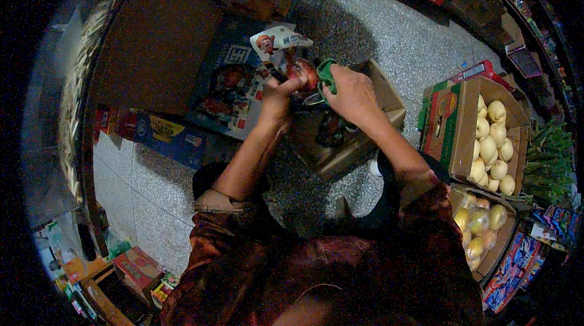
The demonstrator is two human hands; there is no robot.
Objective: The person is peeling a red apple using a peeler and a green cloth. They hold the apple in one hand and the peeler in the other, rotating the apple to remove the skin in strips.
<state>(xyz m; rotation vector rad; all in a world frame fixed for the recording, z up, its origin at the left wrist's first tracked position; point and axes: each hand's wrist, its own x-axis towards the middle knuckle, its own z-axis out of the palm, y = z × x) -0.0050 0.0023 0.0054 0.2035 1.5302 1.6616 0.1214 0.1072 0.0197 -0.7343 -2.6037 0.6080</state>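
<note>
My left hand [278,95] grips a reddish round fruit [301,72], perhaps an apple; blur hides its exact kind. Pressed close to the fruit's right side is a green cloth [325,75], bunched in the fingers of my right hand [353,91]. Under the hands stands a shallow open cardboard box [365,143] with dark, shiny items [331,129] inside that I cannot make out. Just left of it lies a printed carton [214,79] with fruit pictures. A white printed flap or card [283,40] with a cartoon figure sticks up behind the fruit.
On the right, one carton [440,125] holds pale yellow pears [495,141], and another holds wrapped yellow fruit [477,225]. Green vegetables [550,157] lie beyond. A large brown cardboard panel [155,38] rises at left. Speckled floor [392,20] shows between the boxes.
</note>
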